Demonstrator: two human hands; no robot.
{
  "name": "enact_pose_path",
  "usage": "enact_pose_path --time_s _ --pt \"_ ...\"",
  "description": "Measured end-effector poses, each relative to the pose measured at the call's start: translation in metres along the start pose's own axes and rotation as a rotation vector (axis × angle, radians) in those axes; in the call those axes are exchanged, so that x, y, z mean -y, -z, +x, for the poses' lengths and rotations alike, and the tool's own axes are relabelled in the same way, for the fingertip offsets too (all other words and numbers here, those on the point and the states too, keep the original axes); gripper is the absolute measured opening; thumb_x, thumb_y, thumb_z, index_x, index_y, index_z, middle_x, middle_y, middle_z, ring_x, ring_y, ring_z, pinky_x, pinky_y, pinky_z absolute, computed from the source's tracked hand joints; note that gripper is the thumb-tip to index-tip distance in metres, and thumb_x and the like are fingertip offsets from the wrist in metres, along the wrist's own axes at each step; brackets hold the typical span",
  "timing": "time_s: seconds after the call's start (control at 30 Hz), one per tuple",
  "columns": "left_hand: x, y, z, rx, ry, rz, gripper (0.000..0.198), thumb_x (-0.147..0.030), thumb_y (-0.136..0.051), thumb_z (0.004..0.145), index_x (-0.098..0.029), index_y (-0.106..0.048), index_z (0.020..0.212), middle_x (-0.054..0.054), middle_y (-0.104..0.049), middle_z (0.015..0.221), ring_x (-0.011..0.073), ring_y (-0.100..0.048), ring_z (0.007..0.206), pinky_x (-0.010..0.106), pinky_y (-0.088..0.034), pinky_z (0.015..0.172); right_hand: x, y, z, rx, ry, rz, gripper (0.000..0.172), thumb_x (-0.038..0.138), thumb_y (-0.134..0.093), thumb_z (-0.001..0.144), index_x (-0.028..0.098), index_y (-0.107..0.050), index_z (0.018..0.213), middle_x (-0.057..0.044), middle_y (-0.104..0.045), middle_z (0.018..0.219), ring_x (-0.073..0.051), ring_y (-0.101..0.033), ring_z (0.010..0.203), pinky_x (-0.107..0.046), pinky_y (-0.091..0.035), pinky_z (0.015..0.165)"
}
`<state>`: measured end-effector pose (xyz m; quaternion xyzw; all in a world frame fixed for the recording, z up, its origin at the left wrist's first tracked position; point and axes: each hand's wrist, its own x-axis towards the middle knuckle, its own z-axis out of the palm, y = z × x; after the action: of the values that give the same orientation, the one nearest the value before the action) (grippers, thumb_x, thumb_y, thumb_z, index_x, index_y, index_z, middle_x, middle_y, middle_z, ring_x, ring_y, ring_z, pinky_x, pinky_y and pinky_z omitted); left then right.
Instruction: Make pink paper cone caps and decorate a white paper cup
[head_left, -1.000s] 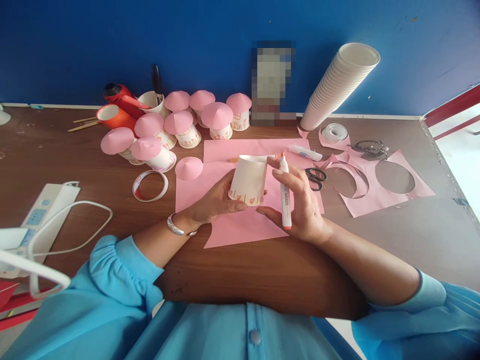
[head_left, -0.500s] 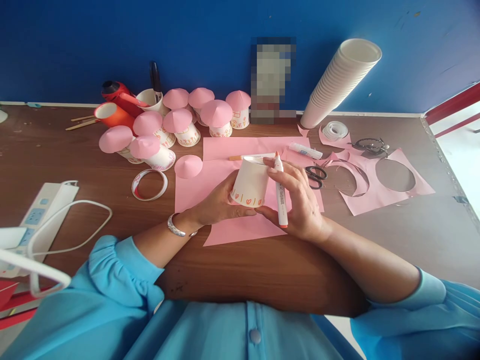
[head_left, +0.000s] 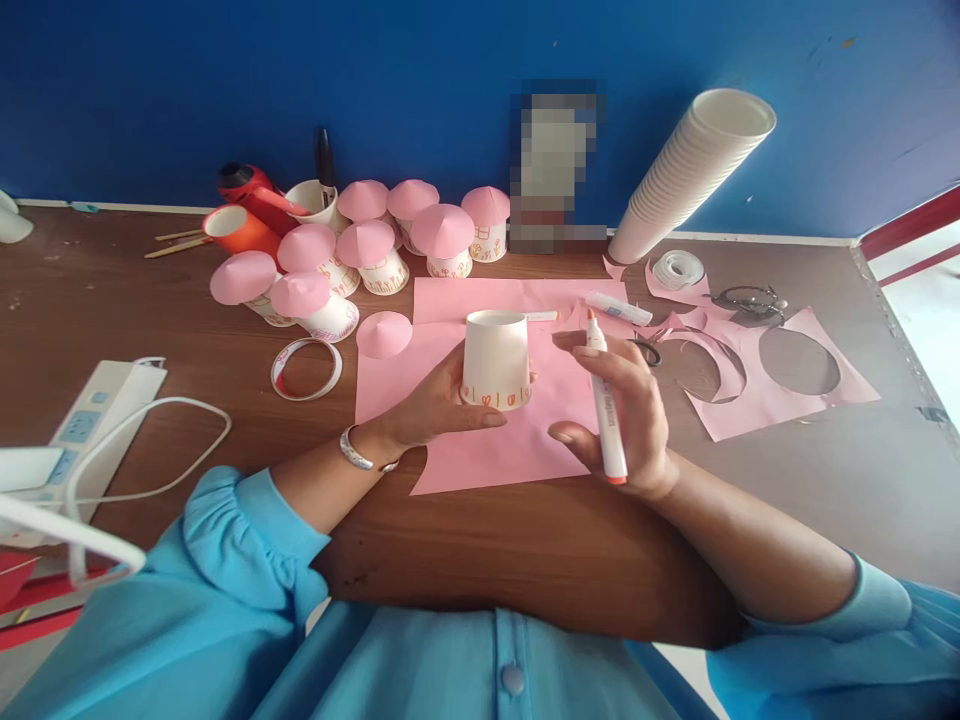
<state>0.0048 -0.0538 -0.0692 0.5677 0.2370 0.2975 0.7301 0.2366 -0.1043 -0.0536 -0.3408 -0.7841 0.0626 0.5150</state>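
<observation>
My left hand is closed around the lower part of a white paper cup, which is upside down. Small orange and red hearts and lines run along the cup's rim at the bottom. To the right of the cup, my right hand holds an orange-red marker between its fingers, its uncapped tip pointing up and away from me. Thumb and fingers of that hand are apart from the cup. Beneath both hands lies pink paper, and another marker rests on it behind the cup.
Several decorated cups with pink cone roofs stand at back left, a loose pink cone nearer. A tape roll, power strip, leaning cup stack, glue stick, scissors and cut paper scraps surround the workspace.
My right hand has drawn away from the cup to the right, taking the marker along. The cup, still in my left hand, has turned more upright.
</observation>
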Motion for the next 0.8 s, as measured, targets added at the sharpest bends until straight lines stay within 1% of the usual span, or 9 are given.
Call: enact_pose_path --time_s 0.07,0.13,0.23,0.33,0.47,0.57,0.63,0.7,0.8 --pt "0.0 0.0 0.0 -0.028 -0.005 -0.021 0.071 -0.035 -0.09 0.075 -0.021 -0.058 0.136 0.015 -0.072 0.131 0.0365 -0.066 0.126 0.05 -0.053 0.105 0.003 0.003 0.0 -0.014 0.005 0.003 0.056 0.051 -0.062 0.1 0.023 -0.054 0.148 -0.015 -0.072 0.116 -0.033 -0.069 0.105 -0.051 -0.06 0.088" --pt "-0.001 0.0 -0.001 -0.057 -0.008 -0.023 0.072 -0.034 -0.09 0.074 -0.023 -0.058 0.137 0.014 -0.072 0.129 0.0359 -0.066 0.124 0.049 -0.054 0.102 0.007 0.005 0.001 0.007 0.017 -0.001 0.052 0.052 -0.054 0.104 0.021 -0.058 0.145 -0.013 -0.071 0.105 -0.029 -0.069 0.094 -0.045 -0.062 0.079" --pt "-0.003 -0.001 -0.001 -0.074 -0.009 -0.018 0.064 -0.035 -0.09 0.075 -0.022 -0.062 0.131 0.012 -0.073 0.125 0.0344 -0.067 0.12 0.048 -0.054 0.1 0.015 0.007 0.002 0.057 0.008 0.022 0.049 0.051 -0.047 0.107 0.022 -0.057 0.146 -0.009 -0.07 0.095 -0.024 -0.069 0.082 -0.039 -0.062 0.07" --pt "-0.004 -0.002 0.0 -0.078 -0.003 -0.032 0.059 -0.036 -0.089 0.075 -0.021 -0.064 0.127 0.012 -0.073 0.125 0.0339 -0.067 0.119 0.048 -0.053 0.101 0.017 0.007 0.003 0.101 -0.029 0.058 0.044 0.046 -0.046 0.109 0.024 -0.055 0.146 -0.006 -0.068 0.085 -0.022 -0.069 0.073 -0.036 -0.061 0.064" --pt "-0.003 -0.002 0.001 -0.067 -0.011 -0.064 0.06 -0.035 -0.089 0.076 -0.021 -0.064 0.129 0.013 -0.074 0.127 0.0354 -0.068 0.122 0.05 -0.053 0.103 0.013 0.003 0.0 0.055 0.025 0.06 0.034 0.029 -0.054 0.106 0.024 -0.06 0.139 -0.005 -0.07 0.083 -0.02 -0.069 0.07 -0.034 -0.059 0.058" --pt "-0.002 -0.001 0.002 -0.06 -0.013 -0.076 0.06 -0.034 -0.089 0.076 -0.022 -0.064 0.129 0.014 -0.074 0.128 0.036 -0.068 0.123 0.051 -0.052 0.105 0.01 -0.001 -0.005 0.028 -0.015 0.079 0.036 0.012 -0.057 0.1 0.025 -0.064 0.133 -0.003 -0.074 0.086 -0.018 -0.071 0.069 -0.031 -0.06 0.059" --pt "-0.003 -0.002 0.002 -0.064 -0.013 -0.075 0.06 -0.034 -0.089 0.075 -0.021 -0.063 0.128 0.014 -0.074 0.129 0.0361 -0.068 0.123 0.052 -0.052 0.105 0.008 -0.003 -0.006 0.023 -0.046 0.077 0.036 0.005 -0.059 0.096 0.024 -0.066 0.127 -0.003 -0.076 0.087 -0.017 -0.072 0.068 -0.029 -0.06 0.06" --pt "-0.004 -0.002 0.002 -0.074 -0.008 -0.07 0.062 -0.034 -0.09 0.075 -0.021 -0.062 0.129 0.014 -0.073 0.13 0.0362 -0.068 0.124 0.052 -0.052 0.106 0.009 -0.004 -0.006 0.015 -0.054 0.045 0.03 0.005 -0.065 0.094 0.022 -0.067 0.119 -0.004 -0.077 0.088 -0.017 -0.074 0.07 -0.028 -0.06 0.062" --pt "-0.006 -0.003 0.002 -0.103 0.0 -0.048 0.065 -0.036 -0.09 0.074 -0.022 -0.06 0.129 0.014 -0.072 0.132 0.0365 -0.067 0.125 0.052 -0.052 0.106 0.011 -0.005 -0.004 0.043 -0.056 0.015 0.024 0.011 -0.073 0.092 0.023 -0.066 0.111 -0.004 -0.077 0.086 -0.018 -0.074 0.072 -0.029 -0.061 0.063"
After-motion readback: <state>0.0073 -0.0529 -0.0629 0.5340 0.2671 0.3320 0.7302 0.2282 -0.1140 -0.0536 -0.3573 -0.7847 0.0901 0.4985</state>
